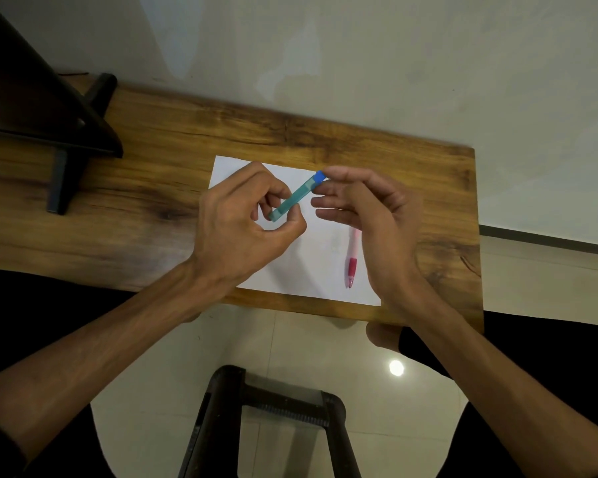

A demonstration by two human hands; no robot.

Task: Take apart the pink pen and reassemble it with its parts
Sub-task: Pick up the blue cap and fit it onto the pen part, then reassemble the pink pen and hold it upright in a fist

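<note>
Lying beneath right hand (370, 219), pink pen (352, 262); teal tube (292, 199) pinched in left hand (239, 225)

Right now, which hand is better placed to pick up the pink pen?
Right, probably: the pink pen lies on the paper just beside the right hand; the left hand grips the teal tube, farther off.

We see a grained wooden counter (290, 132), matt white paper (311, 263), a translucent teal plastic tube (292, 200), and glossy floor tiles (152, 391).
</note>
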